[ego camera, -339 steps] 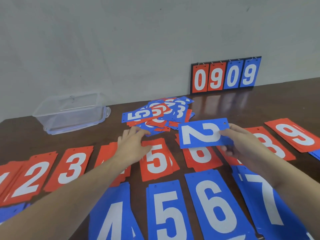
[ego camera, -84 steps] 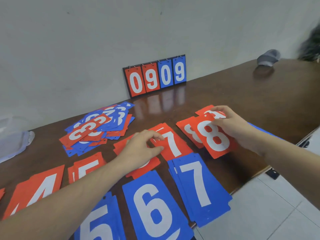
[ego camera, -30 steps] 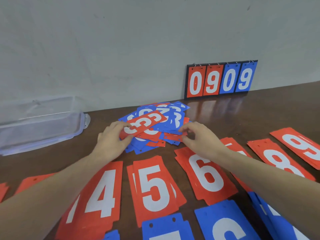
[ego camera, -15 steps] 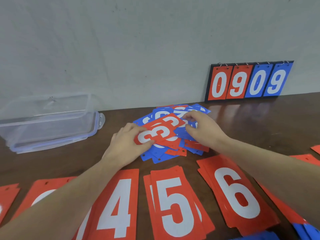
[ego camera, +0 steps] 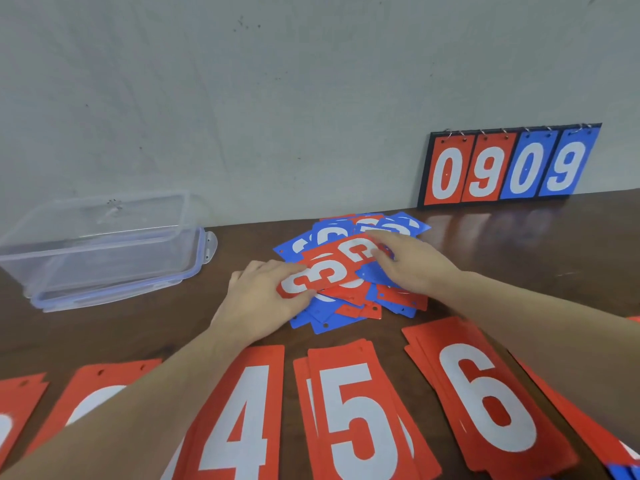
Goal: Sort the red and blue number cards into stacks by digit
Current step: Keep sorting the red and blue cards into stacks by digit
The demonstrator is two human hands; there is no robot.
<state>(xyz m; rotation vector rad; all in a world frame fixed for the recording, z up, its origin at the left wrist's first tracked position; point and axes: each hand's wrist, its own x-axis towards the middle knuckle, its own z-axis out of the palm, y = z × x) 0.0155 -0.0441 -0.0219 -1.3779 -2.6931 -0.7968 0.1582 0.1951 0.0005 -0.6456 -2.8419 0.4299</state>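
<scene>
A loose pile of red and blue number cards (ego camera: 349, 306) lies at the middle of the brown table (ego camera: 519, 258). Two red 3 cards overlap on top of it. My left hand (ego camera: 263, 299) pinches the left end of the nearer red 3 card (ego camera: 322, 277). My right hand (ego camera: 412, 265) lies over the pile's right side, with thumb and forefinger at the right end of the farther red 3 card (ego camera: 358, 251). Sorted red stacks line the near edge: 4 (ego camera: 242, 427), 5 (ego camera: 356, 410) and 6 (ego camera: 485, 396). My left forearm partly hides one more red stack (ego camera: 97, 400).
A clear plastic container (ego camera: 104, 247) stands at the back left. A flip scoreboard (ego camera: 509, 164) reading 0909 leans on the wall at the back right. Edges of further red cards (ego camera: 17, 407) and blue cards (ego camera: 623, 472) show at the frame's lower corners.
My head turned back left from the 8 stack to the pile. Both hands came onto the pile, and the two red 3 cards have slid slightly apart on top.
</scene>
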